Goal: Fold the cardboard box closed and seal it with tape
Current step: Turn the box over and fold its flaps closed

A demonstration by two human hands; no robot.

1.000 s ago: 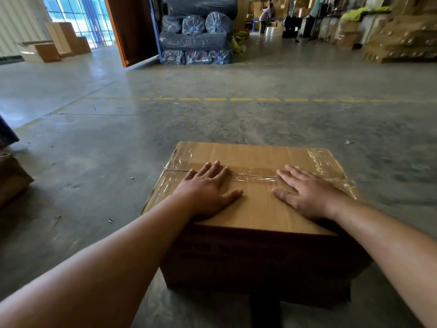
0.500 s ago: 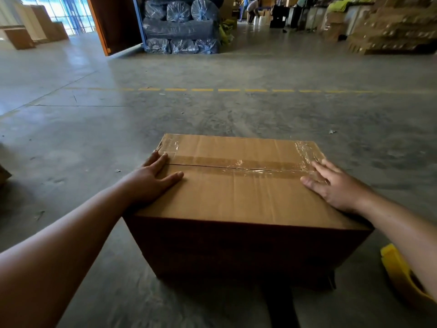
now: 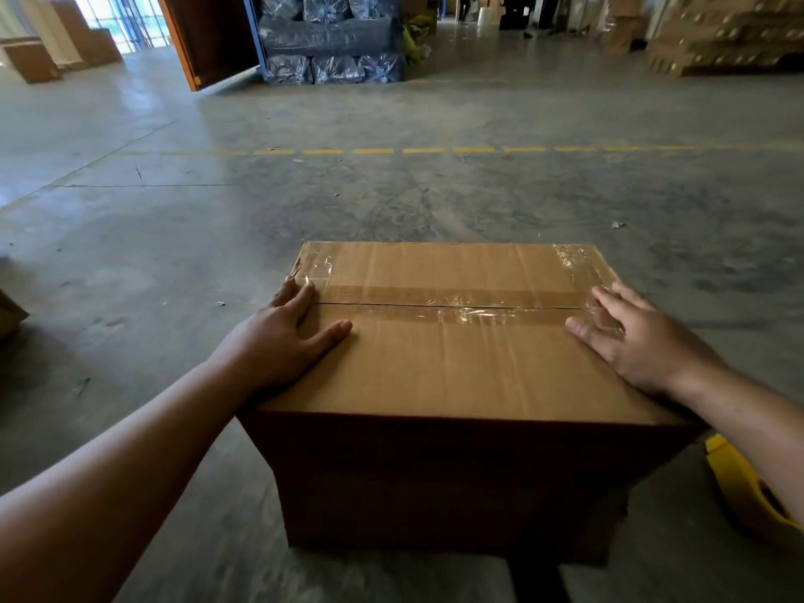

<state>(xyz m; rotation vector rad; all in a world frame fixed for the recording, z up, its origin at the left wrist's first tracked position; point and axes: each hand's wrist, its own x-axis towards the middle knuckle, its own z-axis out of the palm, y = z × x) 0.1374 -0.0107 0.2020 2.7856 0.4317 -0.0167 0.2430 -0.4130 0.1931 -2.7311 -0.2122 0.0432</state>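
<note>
A brown cardboard box [image 3: 443,372] stands on the concrete floor in front of me, its top flaps folded shut. Clear tape [image 3: 470,313] runs along the centre seam and over both ends. My left hand [image 3: 283,341] lies flat on the box's left edge, fingers spread at the seam's end. My right hand [image 3: 635,337] rests flat on the right edge, fingers over the taped end. Neither hand holds anything. A yellow tape dispenser [image 3: 744,485] lies on the floor to the right of the box, partly behind my right forearm.
A dashed yellow line [image 3: 400,151] crosses the floor beyond the box. Wrapped dark bundles [image 3: 330,41] and an orange door stand at the back. Stacked cartons [image 3: 731,37] fill the far right; another box corner [image 3: 11,315] shows at the left edge.
Both hands slid outward from the middle of the taped seam to the box's left and right edges. The view tilted down, and the yellow tape dispenser came into sight.
</note>
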